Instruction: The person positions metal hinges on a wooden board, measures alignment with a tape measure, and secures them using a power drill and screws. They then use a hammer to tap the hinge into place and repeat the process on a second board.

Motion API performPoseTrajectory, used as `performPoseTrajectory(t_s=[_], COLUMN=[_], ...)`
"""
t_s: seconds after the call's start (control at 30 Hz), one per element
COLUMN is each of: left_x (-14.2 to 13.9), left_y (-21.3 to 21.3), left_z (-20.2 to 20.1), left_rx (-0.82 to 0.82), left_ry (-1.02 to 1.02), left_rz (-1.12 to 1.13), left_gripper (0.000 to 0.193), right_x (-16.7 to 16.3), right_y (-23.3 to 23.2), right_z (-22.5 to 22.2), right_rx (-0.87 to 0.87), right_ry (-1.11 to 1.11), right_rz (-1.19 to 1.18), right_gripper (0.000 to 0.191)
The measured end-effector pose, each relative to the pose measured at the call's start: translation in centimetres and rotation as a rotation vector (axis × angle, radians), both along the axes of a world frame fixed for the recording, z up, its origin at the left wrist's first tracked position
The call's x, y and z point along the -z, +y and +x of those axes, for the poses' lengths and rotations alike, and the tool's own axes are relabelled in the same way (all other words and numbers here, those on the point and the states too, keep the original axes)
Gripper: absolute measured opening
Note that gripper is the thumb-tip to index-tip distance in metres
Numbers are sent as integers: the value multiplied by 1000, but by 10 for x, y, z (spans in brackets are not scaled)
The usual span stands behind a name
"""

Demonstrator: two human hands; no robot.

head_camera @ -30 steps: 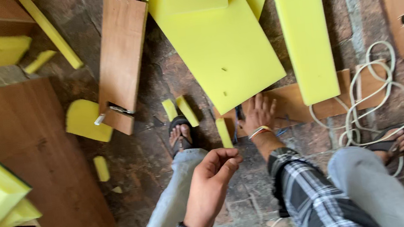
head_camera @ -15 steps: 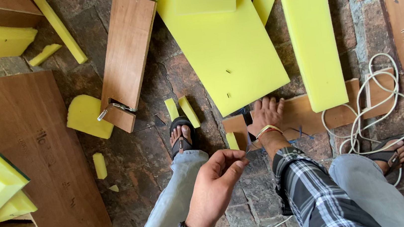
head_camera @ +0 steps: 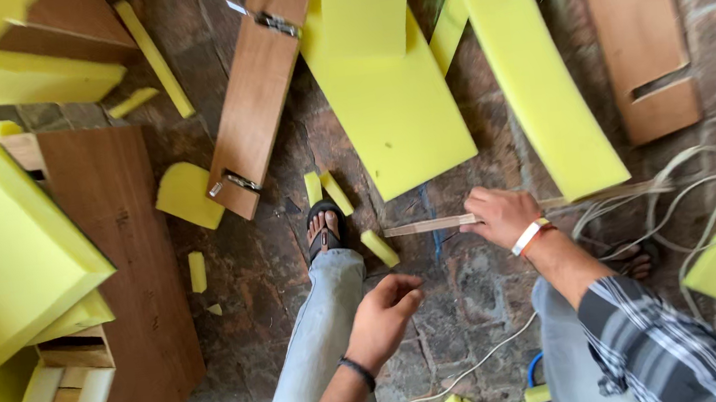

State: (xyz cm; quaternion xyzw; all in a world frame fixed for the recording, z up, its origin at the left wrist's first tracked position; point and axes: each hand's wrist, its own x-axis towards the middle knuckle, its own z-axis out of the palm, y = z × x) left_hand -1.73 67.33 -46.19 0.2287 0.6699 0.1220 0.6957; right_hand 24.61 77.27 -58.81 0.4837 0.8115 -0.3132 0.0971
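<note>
At the far left a thick foam block [head_camera: 5, 256], bright yellow and square-cornered, sits on a dark brown board [head_camera: 131, 278] with a smooth face. Beside the board a small foam scrap [head_camera: 188, 196] with one rounded corner lies on the floor [head_camera: 242, 275], which is rough, worn brick. A narrower plank [head_camera: 260, 96] slants up to the right above it, a metal clasp at each end. Below the plank a sandalled foot [head_camera: 324, 231] points up the frame, with little foam offcuts [head_camera: 328, 190] just beside it.

The left hand [head_camera: 384, 318] hangs free over the floor, fingers loosely curled and holding nothing, well apart from the right. A large flat foam sheet [head_camera: 393, 109] spreads above it.

The right hand [head_camera: 503, 217] is clamped around a thin wooden strip [head_camera: 431, 225]. The strip is pale, straight and slim; its long axis runs nearly level across the frame, its free end pointing left, just above the floor between foot and hand. An orange-and-white wristband [head_camera: 530, 236] circles that wrist. Further right a long foam slab [head_camera: 535, 67] lies diagonally, a pale cord [head_camera: 676, 194] coils loosely, and a brown panel [head_camera: 637, 30] has a narrow slot cut in it.
</note>
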Motion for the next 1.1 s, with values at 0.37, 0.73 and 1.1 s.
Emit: performPoseTrajectory(t_s=[0.37, 0.73, 1.1], left_x=[-188, -421, -487], left_y=[69, 197, 242], left_z=[5, 64, 47], left_rx=[-167, -30, 459], left_ry=[52, 333, -132], left_rz=[309, 1263, 1408], left_gripper=[37, 78, 24], right_x=[-306, -468, -561], right_y=[87, 78, -7], right_z=[32, 14, -18], right_rx=[512, 1239, 1615], right_ry=[599, 1371, 1515], right_rz=[546, 425, 1085], right_gripper=[37, 26, 36])
